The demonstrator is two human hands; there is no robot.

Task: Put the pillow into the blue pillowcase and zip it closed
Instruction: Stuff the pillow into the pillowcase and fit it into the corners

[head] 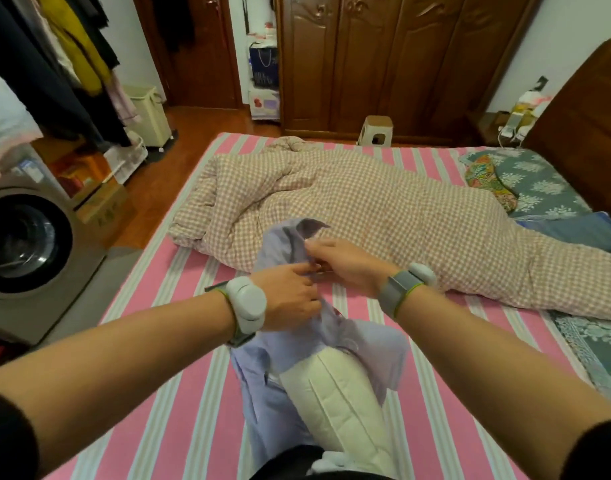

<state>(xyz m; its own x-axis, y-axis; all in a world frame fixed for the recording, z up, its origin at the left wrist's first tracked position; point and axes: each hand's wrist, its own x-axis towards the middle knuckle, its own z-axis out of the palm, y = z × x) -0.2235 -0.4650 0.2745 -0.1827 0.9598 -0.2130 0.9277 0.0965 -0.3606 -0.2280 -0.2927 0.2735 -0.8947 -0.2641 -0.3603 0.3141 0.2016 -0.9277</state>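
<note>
I pinched the blue pillowcase [290, 244] in left hand [290, 299] and right hand [345, 265], spreading it over the half-covered pillow [335, 393].

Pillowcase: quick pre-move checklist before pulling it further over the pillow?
1. Both hands on the pillowcase: ok. Left hand and right hand pinch the fabric at its far end.
2. Pillow started into the case: ok, but its near white end is still uncovered.
3. Case free of bunching: not ok, fabric is crumpled round the pillow.
4. Zipper located and open: cannot tell, hidden among the folds and fingers.
5. Room on the striped sheet: ok near the pillow; the checked quilt lies just beyond the hands.
</note>
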